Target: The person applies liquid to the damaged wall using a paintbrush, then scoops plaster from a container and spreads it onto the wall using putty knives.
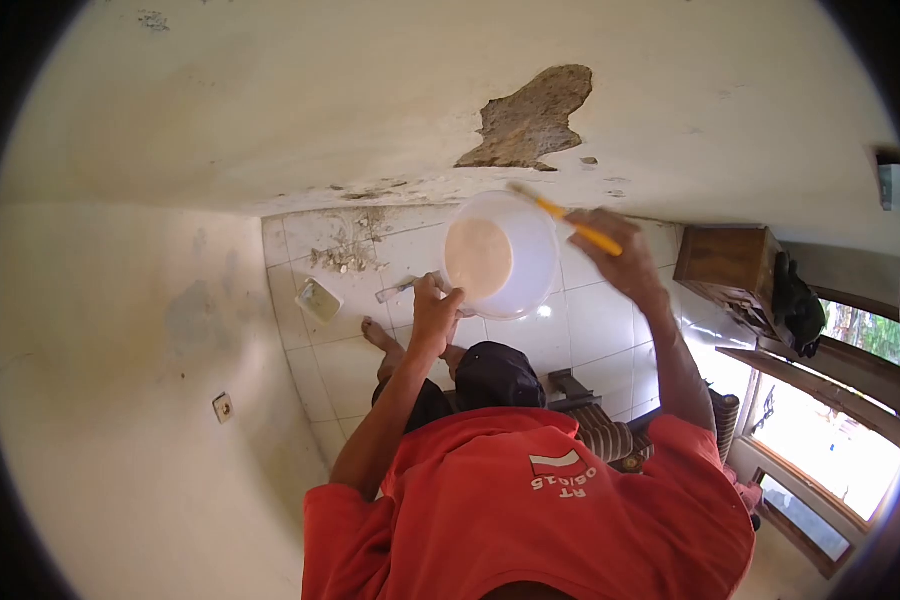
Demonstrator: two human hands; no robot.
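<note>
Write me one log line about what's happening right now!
left hand: holding pale bucket | right hand: gripping yellow-handled tool | wall: bare patch showing

Left hand (436, 318) pinches just left of centre, left arm (380, 422) angled upward; right hand (615, 255), slightly blurred, seems curled shut right of centre.

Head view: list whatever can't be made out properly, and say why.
All in the head view:
Tip of the yellow-handled tool in the right hand: blurred, kind unclear.
Greyish strip by the left hand: one end covered by the hand; held or not, can't tell.
Floor behind the bucket: hidden by it.
Small tray: contents too small.
Outside the doorway: washed out by glare.
Striped fabric: partly behind the red shirt.
</note>
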